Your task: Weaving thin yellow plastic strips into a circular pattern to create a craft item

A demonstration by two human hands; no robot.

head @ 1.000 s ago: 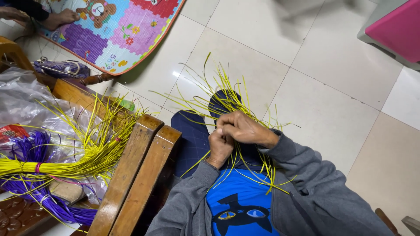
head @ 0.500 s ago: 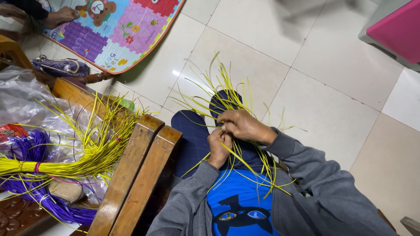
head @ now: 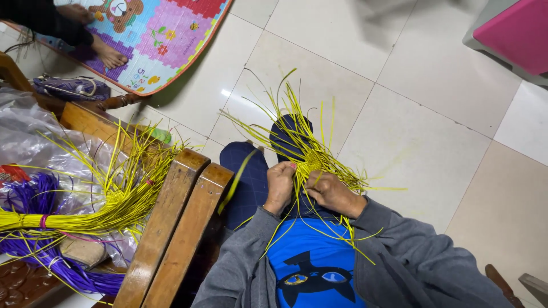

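My left hand [head: 279, 185] pinches yellow strips [head: 311, 154] | right hand [head: 331, 193] closed on the woven knot [head: 313, 162], now lower, nearer my lap than a second ago | loose ends fan outward beyond both grips | spare bundle [head: 74, 214] well left.

At nine o'clock a tied bundle of yellow strips [head: 85, 214] lies over a bundle of purple strips [head: 40, 251] and a clear plastic bag [head: 28, 137], beside a wooden armrest [head: 171, 228]. At eleven o'clock a colourful puzzle play mat [head: 165, 34] covers pale floor tiles [head: 411, 125], with another person's bare foot [head: 108, 56] on it. A purple bag, perhaps a handbag [head: 68, 88], sits at ten o'clock. A pink-topped stool [head: 514, 31] stands at one o'clock.
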